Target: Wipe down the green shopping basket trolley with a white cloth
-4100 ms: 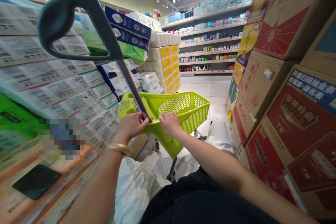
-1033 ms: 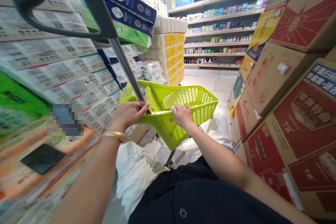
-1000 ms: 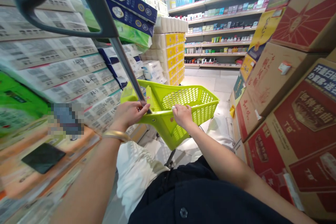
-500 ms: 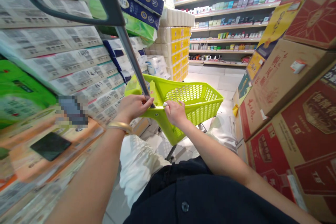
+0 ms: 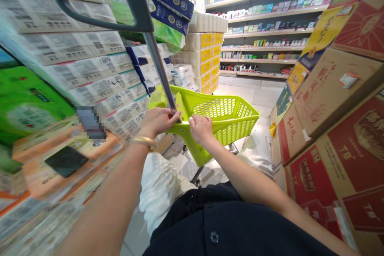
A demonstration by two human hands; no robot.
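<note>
Gripping the trolley pole (image 5: 159, 68), left hand (image 5: 159, 122) closed around it, right hand (image 5: 201, 130) clasping the lime-green basket rim (image 5: 182, 128)

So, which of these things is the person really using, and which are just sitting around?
In use:
left hand and right hand
lime-green plastic shopping basket
grey pole handle

Just around:
stacked tissue packs
yellow-labelled toilet rolls
brown cardboard cartons
store shelves

Cart grip (image 5: 99, 26) cut off at top; left-shelf packs (image 5: 69, 64) blurred, label (image 5: 90, 122) pixelated.
</note>
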